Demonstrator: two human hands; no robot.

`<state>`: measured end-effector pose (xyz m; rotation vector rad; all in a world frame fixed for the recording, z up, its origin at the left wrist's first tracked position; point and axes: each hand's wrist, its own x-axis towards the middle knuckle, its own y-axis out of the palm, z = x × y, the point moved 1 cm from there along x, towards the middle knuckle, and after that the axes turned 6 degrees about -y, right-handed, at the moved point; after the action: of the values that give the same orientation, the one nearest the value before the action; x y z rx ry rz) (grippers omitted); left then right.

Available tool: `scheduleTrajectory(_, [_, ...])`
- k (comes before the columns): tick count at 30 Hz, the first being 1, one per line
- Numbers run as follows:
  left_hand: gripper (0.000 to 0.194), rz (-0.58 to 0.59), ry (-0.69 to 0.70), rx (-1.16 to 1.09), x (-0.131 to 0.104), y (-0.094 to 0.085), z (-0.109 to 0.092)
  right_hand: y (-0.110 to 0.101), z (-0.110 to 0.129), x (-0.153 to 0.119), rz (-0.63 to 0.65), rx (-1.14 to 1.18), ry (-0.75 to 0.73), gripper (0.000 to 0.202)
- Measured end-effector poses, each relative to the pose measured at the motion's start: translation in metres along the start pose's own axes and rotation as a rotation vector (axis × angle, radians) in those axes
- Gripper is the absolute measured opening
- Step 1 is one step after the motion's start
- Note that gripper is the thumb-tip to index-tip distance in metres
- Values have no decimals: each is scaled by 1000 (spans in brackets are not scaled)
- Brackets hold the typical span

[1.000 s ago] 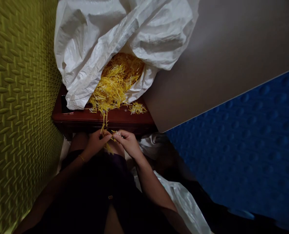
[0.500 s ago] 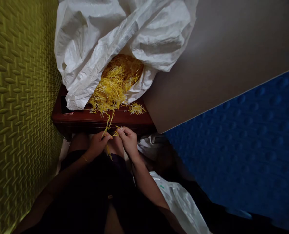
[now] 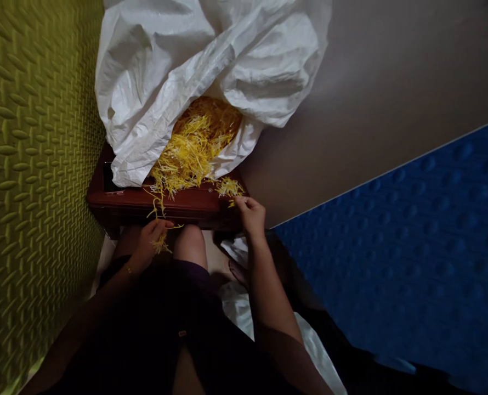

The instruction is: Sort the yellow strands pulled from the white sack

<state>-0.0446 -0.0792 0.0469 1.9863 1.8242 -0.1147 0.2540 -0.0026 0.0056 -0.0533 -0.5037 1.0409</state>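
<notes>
My left hand [image 3: 150, 241] is closed on a few thin yellow strands [image 3: 160, 245], above my lap. Some of them trail up to the edge of the red-brown box-like surface, others hang below the fingers. My right hand [image 3: 251, 215] is pinched beside a small pile of yellow strands with pale tips [image 3: 228, 187], and a short yellow strand [image 3: 231, 203] shows at its fingertips. Behind the hands, a large tangled heap of yellow strands [image 3: 190, 151] spills from the mouth of a white woven sack [image 3: 141, 71].
The sack rests on the red-brown surface [image 3: 174, 198], with a dark phone [image 3: 111, 178] at its left corner. A yellow textured wall [image 3: 30, 164] rises on the left. To the right are a grey-brown panel [image 3: 351, 109] and a blue studded surface [image 3: 412, 247]. White plastic [image 3: 316, 343] lies low beside my right arm.
My hands have moved apart. The right went right and forward to the small pile with a bit of strand; the left shifted left, still holding strands.
</notes>
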Motion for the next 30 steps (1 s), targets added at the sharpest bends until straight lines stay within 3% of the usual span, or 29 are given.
scheduleTrajectory(7, [39, 139, -89, -183, -7, -2, -3, 19, -15, 67, 77, -377, -56, 28])
scheduleTrajectory(11, [50, 144, -128, -217, -4, 1, -1, 25, -16, 76, 202, -537, -97, 40])
scheduleTrajectory(14, [43, 90, -74, -158, -2, 7, 0, 24, -2, 71, 237, -700, -125, 47])
scheduleTrajectory(17, [29, 27, 10, -93, 1, 11, -1, 23, 27, 52, 138, -646, -220, 41])
scheduleTrajectory(20, [20, -7, 53, -61, 5, 13, -1, 26, 64, 12, 184, -310, -318, 33])
scheduleTrajectory(22, [16, -15, 72, -51, 8, 14, -1, 31, 84, -22, 358, -12, -212, 33])
scheduleTrajectory(26, [13, -14, 119, -33, 12, 16, 1, 42, 102, -79, 633, 422, 152, 42])
scheduleTrajectory(28, [13, -16, 143, -16, 12, 17, 3, 45, 104, -94, 649, 514, 233, 40])
scheduleTrajectory(30, [14, -22, 168, 19, 12, 18, 4, 48, 105, -98, 581, 521, 225, 35])
